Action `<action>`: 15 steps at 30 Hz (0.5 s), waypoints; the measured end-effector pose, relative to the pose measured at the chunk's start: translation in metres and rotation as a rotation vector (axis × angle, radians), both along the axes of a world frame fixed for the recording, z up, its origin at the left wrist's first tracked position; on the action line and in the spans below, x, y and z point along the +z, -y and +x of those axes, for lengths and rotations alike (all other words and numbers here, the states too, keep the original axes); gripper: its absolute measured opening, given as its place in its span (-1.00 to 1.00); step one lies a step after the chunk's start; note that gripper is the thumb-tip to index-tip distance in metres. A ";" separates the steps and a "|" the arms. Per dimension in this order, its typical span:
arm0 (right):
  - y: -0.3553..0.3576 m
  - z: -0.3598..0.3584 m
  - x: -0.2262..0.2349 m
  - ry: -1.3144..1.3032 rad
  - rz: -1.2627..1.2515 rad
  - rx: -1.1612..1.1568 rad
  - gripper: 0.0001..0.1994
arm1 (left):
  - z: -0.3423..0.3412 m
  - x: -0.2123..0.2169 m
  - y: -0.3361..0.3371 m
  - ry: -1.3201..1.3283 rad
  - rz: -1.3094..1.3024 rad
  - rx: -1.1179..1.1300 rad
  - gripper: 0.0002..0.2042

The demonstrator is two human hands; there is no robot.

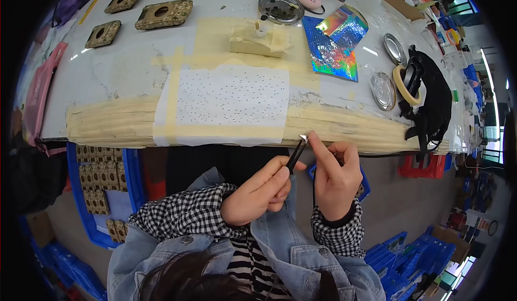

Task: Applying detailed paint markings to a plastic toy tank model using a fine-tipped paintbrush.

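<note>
My left hand (254, 194) is closed around black tweezers (296, 155), which point up and to the right just off the table's front edge. A tiny shiny whitish piece (304, 137) shows at their tips. Beside it is the outstretched index fingertip of my right hand (338, 176), whose other fingers are bent with nothing visible in them. Whether that fingertip touches the piece is too small to tell. Left of the tweezers, a white sheet (231, 99) scattered with small dark specks lies taped to the table.
Camouflage-patterned parts (164, 14) sit at the back left. A taped block (258, 39), a round metal dish (281, 8) and a shiny holographic pouch (334, 50) lie beyond the sheet. A black bag (431, 96) is at right. Below left, a blue crate (134, 180) holds several similar parts.
</note>
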State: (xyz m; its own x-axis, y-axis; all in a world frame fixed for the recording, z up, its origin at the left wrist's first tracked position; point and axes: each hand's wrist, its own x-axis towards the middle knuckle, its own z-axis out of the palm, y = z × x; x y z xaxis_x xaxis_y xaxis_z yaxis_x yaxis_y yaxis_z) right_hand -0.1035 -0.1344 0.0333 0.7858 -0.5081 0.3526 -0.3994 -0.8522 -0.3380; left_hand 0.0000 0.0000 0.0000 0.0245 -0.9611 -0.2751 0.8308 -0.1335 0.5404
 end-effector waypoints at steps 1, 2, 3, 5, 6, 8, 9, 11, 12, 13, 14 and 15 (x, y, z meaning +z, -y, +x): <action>-0.002 0.001 0.001 -0.005 -0.013 -0.014 -0.49 | 0.000 0.001 -0.001 -0.003 0.002 0.001 -0.67; -0.002 0.002 0.002 -0.011 -0.026 -0.028 -0.50 | 0.000 0.002 -0.001 -0.005 0.005 0.002 -0.68; 0.000 0.004 0.002 -0.005 -0.043 -0.049 -0.50 | 0.000 0.001 -0.001 0.000 0.012 0.010 -0.68; 0.005 0.007 0.001 0.005 -0.079 -0.091 -0.51 | -0.001 -0.001 0.001 0.010 0.026 0.025 -0.68; 0.006 0.008 0.001 0.013 -0.060 -0.084 -0.51 | -0.001 -0.001 0.001 -0.004 0.026 0.029 -0.69; 0.008 0.007 0.001 0.030 -0.023 -0.070 -0.51 | -0.002 -0.001 0.000 -0.033 0.026 0.036 -0.70; 0.008 0.005 0.001 0.034 0.010 -0.073 -0.51 | -0.001 -0.002 0.000 -0.055 0.031 0.035 -0.71; 0.007 -0.001 0.002 0.043 0.077 -0.078 -0.51 | 0.000 -0.003 0.000 -0.100 0.041 0.033 -0.73; 0.005 -0.003 0.001 0.040 0.068 -0.071 -0.51 | -0.001 -0.003 0.000 -0.114 0.044 0.040 -0.75; 0.004 -0.004 0.001 0.037 0.059 -0.065 -0.50 | -0.001 -0.003 0.000 -0.128 0.047 0.048 -0.76; 0.003 -0.005 0.000 0.035 0.050 -0.058 -0.50 | -0.001 -0.003 0.001 -0.143 0.050 0.056 -0.77; 0.003 -0.005 0.000 0.030 0.030 -0.050 -0.50 | -0.001 -0.003 0.001 -0.148 0.053 0.059 -0.77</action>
State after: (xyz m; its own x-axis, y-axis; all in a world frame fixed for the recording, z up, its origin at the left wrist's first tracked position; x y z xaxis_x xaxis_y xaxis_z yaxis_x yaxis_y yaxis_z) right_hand -0.1087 -0.1373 0.0336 0.7484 -0.5575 0.3593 -0.4308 -0.8205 -0.3757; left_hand -0.0009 -0.0007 -0.0030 0.0362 -0.9432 -0.3303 0.9080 -0.1070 0.4050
